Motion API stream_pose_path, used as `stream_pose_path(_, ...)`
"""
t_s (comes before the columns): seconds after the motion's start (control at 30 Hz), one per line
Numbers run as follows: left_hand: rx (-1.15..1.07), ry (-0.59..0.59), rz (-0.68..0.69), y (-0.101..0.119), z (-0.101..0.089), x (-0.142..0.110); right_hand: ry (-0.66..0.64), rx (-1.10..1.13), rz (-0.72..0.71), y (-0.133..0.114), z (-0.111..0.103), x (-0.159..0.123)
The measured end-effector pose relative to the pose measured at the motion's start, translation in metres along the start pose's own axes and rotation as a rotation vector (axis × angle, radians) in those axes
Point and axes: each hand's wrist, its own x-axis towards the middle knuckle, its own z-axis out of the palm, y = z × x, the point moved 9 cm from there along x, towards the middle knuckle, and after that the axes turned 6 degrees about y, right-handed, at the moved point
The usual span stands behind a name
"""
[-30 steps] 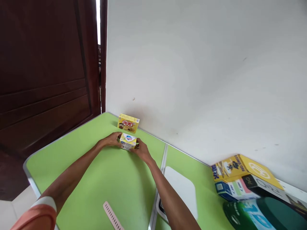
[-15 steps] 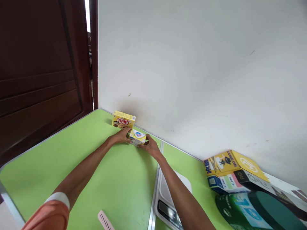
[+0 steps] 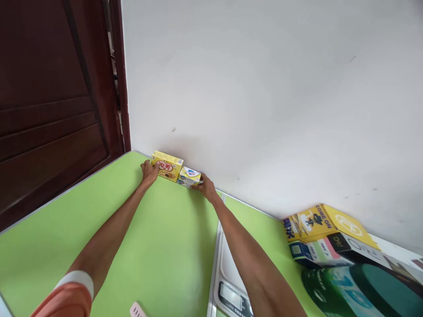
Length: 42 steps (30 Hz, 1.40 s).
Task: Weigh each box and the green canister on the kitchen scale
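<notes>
Now small white-and-yellow carton (image 3: 185, 180) is back on the wall side of the green table (image 3: 161, 233), right beside yellow cardboard box (image 3: 172, 170). Right hand (image 3: 208, 188) pinches carton's end; left hand (image 3: 149, 174) moved to box, grip unclear.

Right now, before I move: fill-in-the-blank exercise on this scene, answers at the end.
The left hand touches the longer box at its ____ end.
The right hand touches the shorter box.
That shorter box is white and ____.
The tabletop is ____.
The digital scale is partly hidden by the ____ arm.

left; yellow; green; right
</notes>
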Motion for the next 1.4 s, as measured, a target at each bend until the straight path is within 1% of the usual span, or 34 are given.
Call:
stream_pose_path(0.1,0.012,-0.030,-0.025,-0.008,0.006,0.008,-0.005,-0.007,-0.010,-0.003,0.008,0.003)
stream_pose_path(0.2,0.024,-0.036,-0.032,-0.010,0.003,0.013,0.003,-0.010,-0.010,-0.007,0.011,0.002)
stream_pose_path(0.33,0.022,-0.031,-0.033,-0.007,-0.010,0.006,0.032,-0.022,0.008,-0.021,0.008,-0.007)
stream_pose_path(0.43,0.015,-0.003,-0.006,0.003,-0.026,-0.008,0.074,-0.041,0.015,-0.033,-0.007,-0.033)
stream_pose_path(0.47,0.013,0.005,0.014,0.008,-0.030,-0.015,0.087,-0.046,0.010,-0.037,-0.014,-0.047)
stream_pose_path(0.53,-0.004,0.010,0.092,0.023,-0.036,-0.032,0.097,-0.044,-0.013,-0.045,-0.030,-0.086)
stream_pose_path(0.6,-0.057,-0.014,0.217,0.045,-0.036,-0.057,0.098,-0.026,-0.094,-0.054,-0.049,-0.138)
stream_pose_path(0.63,-0.092,-0.044,0.288,0.058,-0.033,-0.074,0.111,-0.017,-0.155,-0.059,-0.062,-0.168)
stream_pose_path(0.67,-0.125,-0.088,0.357,0.071,-0.028,-0.094,0.152,-0.009,-0.212,-0.063,-0.078,-0.199)
stream_pose_path(0.7,-0.154,-0.147,0.418,0.085,-0.021,-0.118,0.225,-0.006,-0.253,-0.064,-0.099,-0.230)
stream_pose_path(0.73,-0.173,-0.215,0.470,0.097,-0.014,-0.144,0.336,-0.013,-0.274,-0.061,-0.124,-0.260)
stream_pose_path(0.8,-0.194,-0.371,0.540,0.119,0.001,-0.201,0.656,-0.069,-0.234,-0.043,-0.186,-0.323)
stream_pose_path(0.87,-0.207,-0.544,0.560,0.133,0.015,-0.261,1.047,-0.157,-0.118,-0.011,-0.254,-0.388)
stream_pose_path(0.93,-0.225,-0.721,0.566,0.141,0.028,-0.319,1.416,-0.186,0.076,0.032,-0.315,-0.451)
stream_pose_path(0.97,-0.239,-0.805,0.580,0.144,0.033,-0.346,1.557,-0.150,0.189,0.058,-0.340,-0.476)
stream_pose_path(1.0,-0.253,-0.879,0.604,0.148,0.037,-0.372,1.640,-0.088,0.301,0.084,-0.360,-0.494)
stream_pose_path(1.03,-0.265,-0.945,0.631,0.150,0.041,-0.394,1.673,-0.032,0.382,0.107,-0.377,-0.504)
stream_pose_path(1.07,-0.274,-1.000,0.654,0.152,0.046,-0.414,1.667,0.028,0.440,0.129,-0.392,-0.507)
stream_pose_path(1.13,-0.282,-1.087,0.671,0.153,0.055,-0.445,1.592,0.129,0.497,0.163,-0.410,-0.499)
stream_pose_path(1.17,-0.283,-1.116,0.663,0.152,0.061,-0.456,1.548,0.173,0.512,0.177,-0.414,-0.493)
stream_pose_path(1.2,-0.286,-1.137,0.649,0.152,0.067,-0.465,1.510,0.207,0.525,0.187,-0.415,-0.486)
stream_pose_path(1.27,-0.286,-1.172,0.616,0.150,0.080,-0.479,1.462,0.244,0.547,0.202,-0.409,-0.478)
stream_pose_path(1.33,-0.273,-1.211,0.587,0.147,0.096,-0.492,1.443,0.251,0.557,0.209,-0.399,-0.477)
stream_pose_path(1.4,-0.254,-1.264,0.564,0.145,0.114,-0.507,1.415,0.244,0.519,0.209,-0.389,-0.479)
